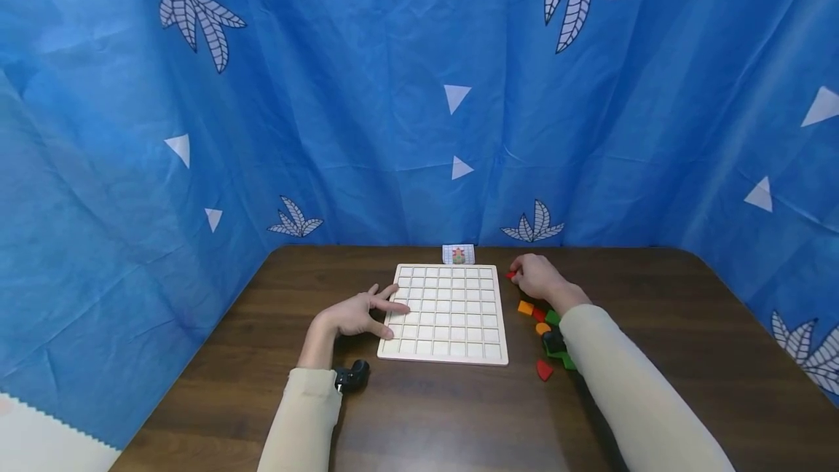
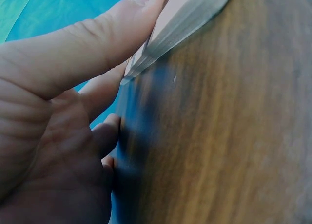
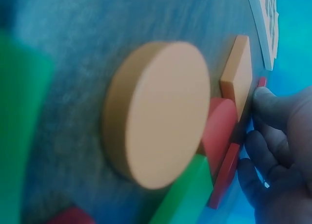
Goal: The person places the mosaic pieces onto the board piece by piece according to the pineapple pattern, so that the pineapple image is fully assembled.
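A white gridded board (image 1: 448, 312) lies on the table. My left hand (image 1: 357, 314) rests on its left edge with fingers spread; in the left wrist view the thumb (image 2: 92, 48) lies along the board's side (image 2: 180, 34). Past the board's upper right corner, my right hand (image 1: 539, 277) pinches a small red block (image 1: 510, 274) between thumb and fingers, and most of it is hidden. Nearer to me lie loose blocks: an orange square (image 1: 526, 308), an orange disc (image 3: 165, 114), red pieces (image 3: 219, 126) and green pieces (image 3: 187, 195). One red quarter-round piece (image 1: 545, 370) sits apart.
A small picture card (image 1: 458, 254) stands at the board's far edge. The brown wooden table (image 1: 432, 421) ends at a blue patterned curtain (image 1: 393, 93) behind and at the sides. The right sleeve (image 1: 632, 384) covers part of the block pile.
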Demonstrator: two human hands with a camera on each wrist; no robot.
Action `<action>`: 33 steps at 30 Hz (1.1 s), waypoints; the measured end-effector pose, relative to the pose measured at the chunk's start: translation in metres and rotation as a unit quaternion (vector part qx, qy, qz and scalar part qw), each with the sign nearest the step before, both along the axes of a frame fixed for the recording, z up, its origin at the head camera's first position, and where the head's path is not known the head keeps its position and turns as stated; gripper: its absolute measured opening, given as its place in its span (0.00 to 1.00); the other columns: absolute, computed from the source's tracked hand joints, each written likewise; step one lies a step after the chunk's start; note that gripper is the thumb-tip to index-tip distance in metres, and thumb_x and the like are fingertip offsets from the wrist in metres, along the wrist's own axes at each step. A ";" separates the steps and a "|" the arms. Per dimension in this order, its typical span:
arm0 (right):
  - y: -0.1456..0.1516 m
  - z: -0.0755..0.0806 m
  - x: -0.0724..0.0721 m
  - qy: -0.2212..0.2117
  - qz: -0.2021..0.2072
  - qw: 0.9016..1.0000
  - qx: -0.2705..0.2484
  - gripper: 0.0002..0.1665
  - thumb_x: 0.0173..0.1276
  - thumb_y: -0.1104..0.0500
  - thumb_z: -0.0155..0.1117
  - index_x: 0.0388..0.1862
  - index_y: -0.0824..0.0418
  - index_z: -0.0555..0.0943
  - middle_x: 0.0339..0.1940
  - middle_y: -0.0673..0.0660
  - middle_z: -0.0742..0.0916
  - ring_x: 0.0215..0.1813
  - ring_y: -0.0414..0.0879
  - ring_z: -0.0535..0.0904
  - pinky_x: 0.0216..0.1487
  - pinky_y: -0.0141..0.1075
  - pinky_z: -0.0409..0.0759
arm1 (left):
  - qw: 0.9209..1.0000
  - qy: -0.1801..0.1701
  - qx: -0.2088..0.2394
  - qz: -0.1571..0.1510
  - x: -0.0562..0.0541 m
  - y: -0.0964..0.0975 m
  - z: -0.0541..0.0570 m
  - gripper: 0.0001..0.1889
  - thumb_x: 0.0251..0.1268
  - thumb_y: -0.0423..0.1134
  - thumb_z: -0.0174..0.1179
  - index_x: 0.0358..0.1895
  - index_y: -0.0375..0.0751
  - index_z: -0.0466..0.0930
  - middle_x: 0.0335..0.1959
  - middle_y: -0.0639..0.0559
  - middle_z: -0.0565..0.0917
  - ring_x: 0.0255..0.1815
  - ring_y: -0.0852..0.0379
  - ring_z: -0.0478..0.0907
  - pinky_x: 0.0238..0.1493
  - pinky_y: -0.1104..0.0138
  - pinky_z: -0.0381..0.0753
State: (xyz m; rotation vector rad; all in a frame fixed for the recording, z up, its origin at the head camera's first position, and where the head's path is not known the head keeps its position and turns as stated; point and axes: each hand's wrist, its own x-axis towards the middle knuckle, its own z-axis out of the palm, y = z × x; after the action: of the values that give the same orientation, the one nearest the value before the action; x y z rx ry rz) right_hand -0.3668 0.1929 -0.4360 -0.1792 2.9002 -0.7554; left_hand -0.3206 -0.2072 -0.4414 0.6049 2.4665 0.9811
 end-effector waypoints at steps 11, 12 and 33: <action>-0.014 0.007 -0.001 0.033 0.002 0.999 -0.013 0.16 0.78 0.62 0.59 0.59 0.68 0.81 0.46 0.61 0.85 0.44 0.53 0.77 0.52 0.45 0.81 | 1.000 0.001 0.007 0.000 -0.002 0.000 0.000 0.29 0.56 0.41 0.77 0.63 0.63 0.84 0.86 0.53 0.54 0.87 0.36 0.28 0.77 0.28 0.39; -0.017 0.009 -0.001 0.038 0.006 0.999 -0.015 0.16 0.78 0.61 0.59 0.58 0.68 0.81 0.47 0.61 0.85 0.44 0.53 0.77 0.52 0.44 0.80 | 1.000 0.002 0.006 0.000 -0.002 0.000 0.000 0.29 0.56 0.41 0.77 0.63 0.63 0.84 0.86 0.53 0.54 0.87 0.36 0.28 0.77 0.28 0.39; -0.098 0.011 -0.001 0.032 0.088 0.995 -0.020 0.14 0.76 0.63 0.61 0.56 0.62 0.84 0.48 0.56 0.87 0.48 0.49 0.77 0.54 0.43 0.80 | 1.000 -0.004 0.006 0.009 0.000 0.001 0.000 0.29 0.57 0.40 0.77 0.63 0.63 0.84 0.86 0.55 0.54 0.87 0.37 0.29 0.78 0.30 0.39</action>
State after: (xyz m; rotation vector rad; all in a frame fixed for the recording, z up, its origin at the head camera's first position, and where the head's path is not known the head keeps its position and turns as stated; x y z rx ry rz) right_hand -0.3681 0.0953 -0.4246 -0.4640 2.8809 -0.7911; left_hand -0.3208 -0.2066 -0.4410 0.5819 2.4659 1.0035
